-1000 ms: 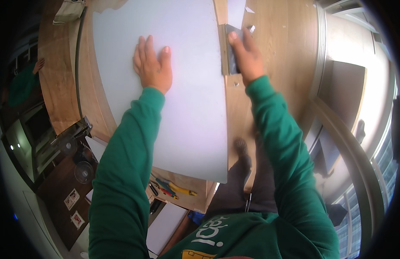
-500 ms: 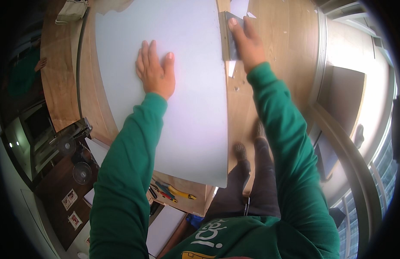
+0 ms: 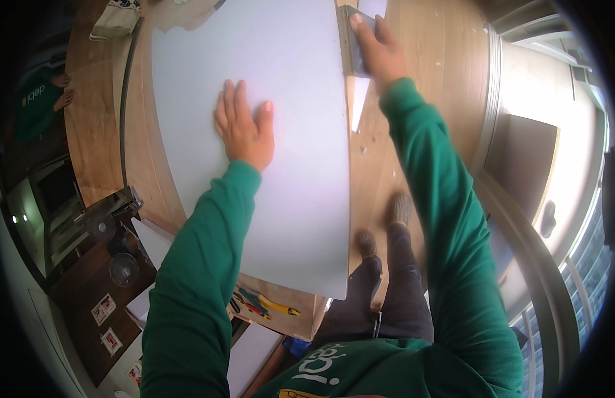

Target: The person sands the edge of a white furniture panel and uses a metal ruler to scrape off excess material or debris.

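Note:
A large white sheet (image 3: 294,219) with a smooth face lies across a wooden worktop. My left hand (image 3: 246,129) rests flat on it, fingers stretched out and thumb apart, holding nothing. At the sheet's far right edge, my right hand (image 3: 382,53) grips a dark grey flat rectangular block (image 3: 360,56), its thumb on top. The block stands against the long right edge of the sheet; how the fingers wrap its outer side is partly hidden. A white paper strip (image 3: 358,106) shows just below the block, beyond the edge.
Tools with yellow and red handles (image 3: 274,305) lie on a wooden surface by the sheet's near end. At upper left sits a cream cloth bag (image 3: 115,18). A person in green (image 3: 42,99) is at far left. A railing (image 3: 530,219) curves along the right.
My right hand with the grey block has slid farther away along the sheet's edge. My left hand remains flat on the sheet. The whole view has shifted slightly.

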### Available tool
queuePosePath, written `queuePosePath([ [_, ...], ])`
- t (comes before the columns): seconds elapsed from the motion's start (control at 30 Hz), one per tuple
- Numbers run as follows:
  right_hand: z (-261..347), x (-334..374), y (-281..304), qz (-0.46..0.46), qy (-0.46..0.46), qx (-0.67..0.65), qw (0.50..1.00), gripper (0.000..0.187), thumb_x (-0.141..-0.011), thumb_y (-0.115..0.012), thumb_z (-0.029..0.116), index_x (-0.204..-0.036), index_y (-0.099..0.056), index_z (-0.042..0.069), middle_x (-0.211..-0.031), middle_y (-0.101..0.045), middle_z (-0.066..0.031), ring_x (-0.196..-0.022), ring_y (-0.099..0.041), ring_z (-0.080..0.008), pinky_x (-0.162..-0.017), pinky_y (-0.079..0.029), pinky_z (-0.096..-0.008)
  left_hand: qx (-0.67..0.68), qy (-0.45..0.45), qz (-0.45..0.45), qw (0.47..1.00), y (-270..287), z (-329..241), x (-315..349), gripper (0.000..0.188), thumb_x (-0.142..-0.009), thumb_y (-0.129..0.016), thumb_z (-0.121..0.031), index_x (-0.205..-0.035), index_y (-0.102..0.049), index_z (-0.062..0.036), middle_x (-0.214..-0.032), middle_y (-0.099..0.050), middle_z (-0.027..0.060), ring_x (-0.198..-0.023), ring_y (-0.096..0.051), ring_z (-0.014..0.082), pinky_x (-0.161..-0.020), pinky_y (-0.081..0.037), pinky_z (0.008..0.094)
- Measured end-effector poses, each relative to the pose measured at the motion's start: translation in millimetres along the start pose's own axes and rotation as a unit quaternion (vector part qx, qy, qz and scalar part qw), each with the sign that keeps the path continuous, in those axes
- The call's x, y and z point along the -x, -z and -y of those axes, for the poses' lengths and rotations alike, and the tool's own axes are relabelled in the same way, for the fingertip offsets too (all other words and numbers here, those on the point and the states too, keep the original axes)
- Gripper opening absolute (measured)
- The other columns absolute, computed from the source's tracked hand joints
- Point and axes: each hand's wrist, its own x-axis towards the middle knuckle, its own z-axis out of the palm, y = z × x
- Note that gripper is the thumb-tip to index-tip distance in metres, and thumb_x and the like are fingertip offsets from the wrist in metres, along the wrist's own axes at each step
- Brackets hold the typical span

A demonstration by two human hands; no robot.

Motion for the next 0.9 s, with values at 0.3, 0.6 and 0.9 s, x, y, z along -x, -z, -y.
queuePosePath([
  [0.3,10.1,-33.1,-8.8,0.002,0.006,-0.023,1.000,0.101,-0.087,-0.071,0.062,-0.154,-0.035,-0.005,-0.147,-0.050,-0.0248,-0.131,-0.053,-0.0313,-0.105,-0.045,-0.0350,0.001,-0.004,-0.001,1.000,3.2,-1.2,-0.7,0.062,-0.104,-0.050,-0.038,-0.155,-0.036,-0.0062,-0.165,-0.027,0.0161,-0.151,-0.021,0.0365,-0.124,-0.014,0.0506],
  [0.6,20.2,-82.0,-16.2,-0.023,0.050,-0.018,0.998,0.104,-0.087,-0.072,0.060,-0.151,-0.034,-0.013,-0.150,-0.046,-0.0280,-0.140,-0.045,-0.0323,-0.113,-0.038,-0.0341,0.004,-0.015,-0.003,1.000,2.4,-2.2,-2.3,0.064,-0.103,-0.050,-0.040,-0.155,-0.035,-0.0054,-0.165,-0.027,0.0175,-0.151,-0.021,0.0372,-0.124,-0.012,0.0520],
  [0.9,1.8,-21.6,-6.1,-0.012,0.044,0.017,0.999,0.108,-0.079,-0.070,0.072,-0.151,-0.043,-0.004,-0.133,-0.059,-0.0306,-0.123,-0.061,-0.0354,-0.103,-0.049,-0.0385,-0.007,-0.008,0.002,1.000,6.9,-0.9,-2.3,0.065,-0.102,-0.050,-0.039,-0.155,-0.035,-0.0046,-0.165,-0.026,0.0179,-0.151,-0.021,0.0373,-0.124,-0.012,0.0522],
])
